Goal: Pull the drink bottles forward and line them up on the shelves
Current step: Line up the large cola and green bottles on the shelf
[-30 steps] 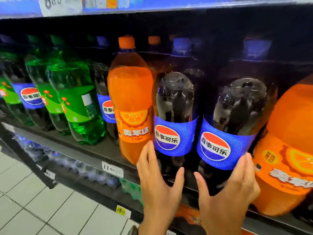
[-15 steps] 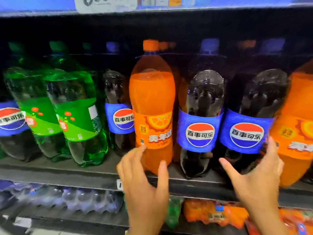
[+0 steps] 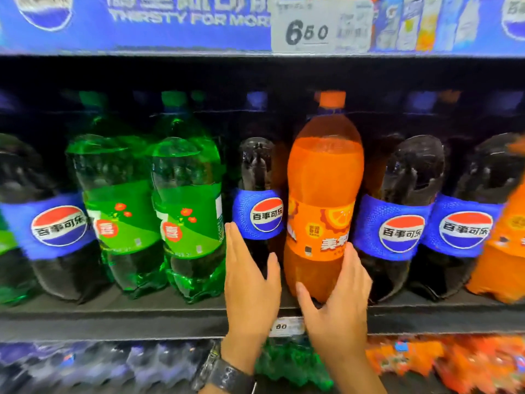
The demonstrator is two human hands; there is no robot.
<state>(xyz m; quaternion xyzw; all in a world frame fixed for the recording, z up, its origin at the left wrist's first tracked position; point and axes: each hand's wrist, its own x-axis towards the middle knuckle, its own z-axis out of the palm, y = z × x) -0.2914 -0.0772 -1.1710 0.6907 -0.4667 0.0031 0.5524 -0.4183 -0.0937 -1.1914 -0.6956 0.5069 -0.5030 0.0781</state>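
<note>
A tall orange soda bottle (image 3: pixel 324 189) stands at the front of the dark shelf (image 3: pixel 113 322). Left of it a smaller-looking cola bottle (image 3: pixel 257 194) sits further back. My left hand (image 3: pixel 250 285) reaches up with straight fingers in front of that cola bottle, its thumb beside the orange bottle. My right hand (image 3: pixel 338 302) spans the orange bottle's lower part, thumb across the front and straight fingers along its right side. Two green bottles (image 3: pixel 187 200) stand to the left. More cola bottles (image 3: pixel 397 220) stand to the right.
Another cola bottle (image 3: pixel 48 220) stands at far left, another orange bottle (image 3: pixel 505 251) at far right. Caps of more bottles show in the dark behind. Above runs a blue strip with a 6.50 price tag (image 3: pixel 321 24). The lower shelf holds wrapped bottle packs (image 3: pixel 426 362).
The view has shifted left and closer. Both hands moved left from the two right-hand cola bottles; the left one is now at the set-back cola bottle, the right one at the orange bottle.
</note>
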